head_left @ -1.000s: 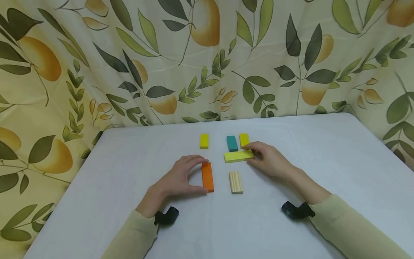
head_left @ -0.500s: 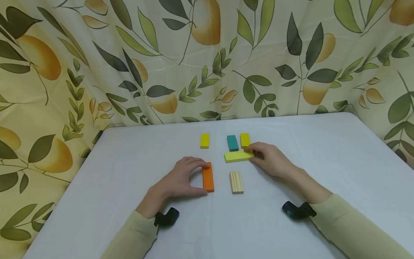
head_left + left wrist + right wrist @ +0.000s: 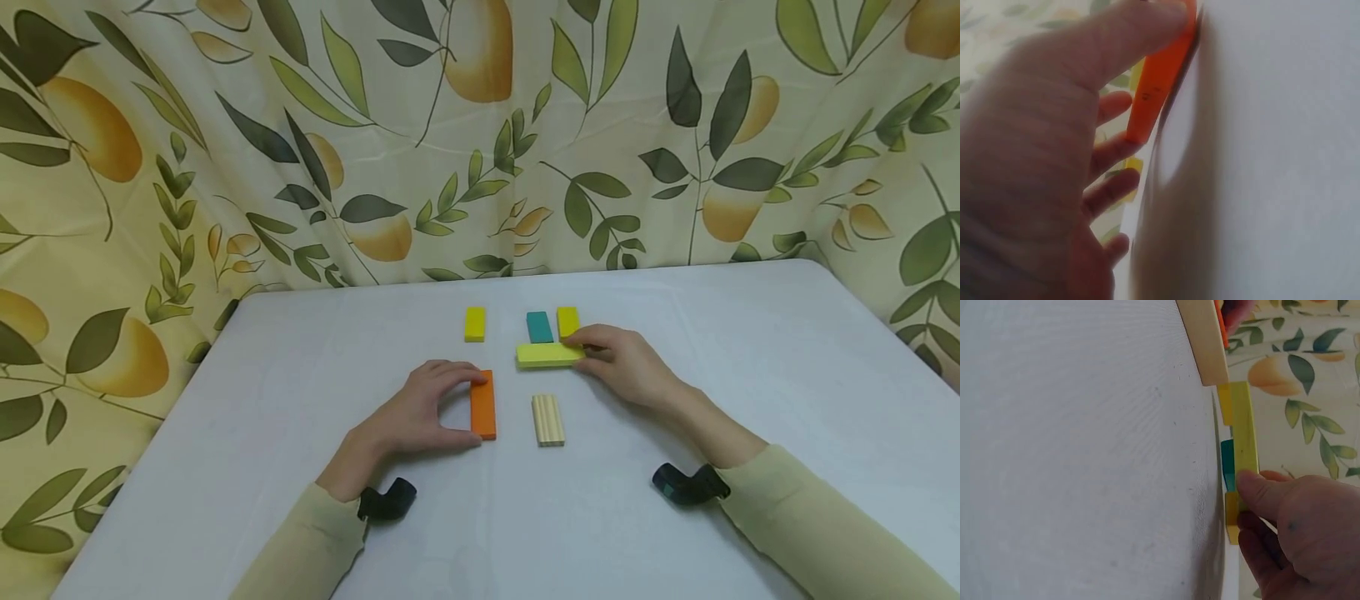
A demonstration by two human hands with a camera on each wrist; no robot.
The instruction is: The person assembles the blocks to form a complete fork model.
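Observation:
In the head view my left hand (image 3: 408,412) spans an orange block (image 3: 483,408) lengthwise, thumb at its near end and fingertips at its far end. The left wrist view shows the thumb pressed on the orange block (image 3: 1159,81). My right hand (image 3: 630,367) pinches the right end of a long yellow-green block (image 3: 542,356). In the right wrist view that yellow-green block (image 3: 1244,425) appears raised off the table. Behind it stand a teal block (image 3: 538,325) and a yellow block (image 3: 567,320), partly covered by the block and fingers.
Another yellow block (image 3: 475,323) lies at the back, left of the teal one. A pale wooden block with lengthwise lines (image 3: 548,419) lies between the hands. The white table (image 3: 525,517) meets a fruit-patterned curtain (image 3: 450,192) at its far edge.
The yellow-green block has come up slightly and shifted a little left with my right hand, now overlapping the teal block's lower edge. My left hand stays on the orange block.

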